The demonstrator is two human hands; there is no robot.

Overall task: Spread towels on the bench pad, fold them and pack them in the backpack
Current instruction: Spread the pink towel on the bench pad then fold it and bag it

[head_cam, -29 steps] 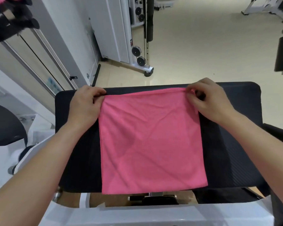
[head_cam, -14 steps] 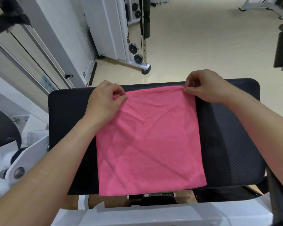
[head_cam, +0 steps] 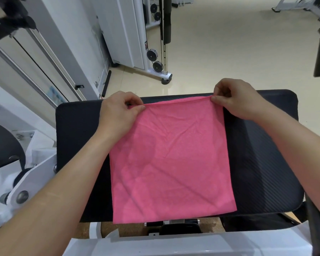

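While the left hand [head_cam: 118, 113] and right hand [head_cam: 236, 100] pinch the pink towel's [head_cam: 170, 159] far corners, keep them level. Land both on the near corners for a square fold.

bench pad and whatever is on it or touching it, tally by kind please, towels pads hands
pink towel: 1
bench pad: 1
hands: 2, left hand and right hand, each pinching a far corner of the towel
total: 4
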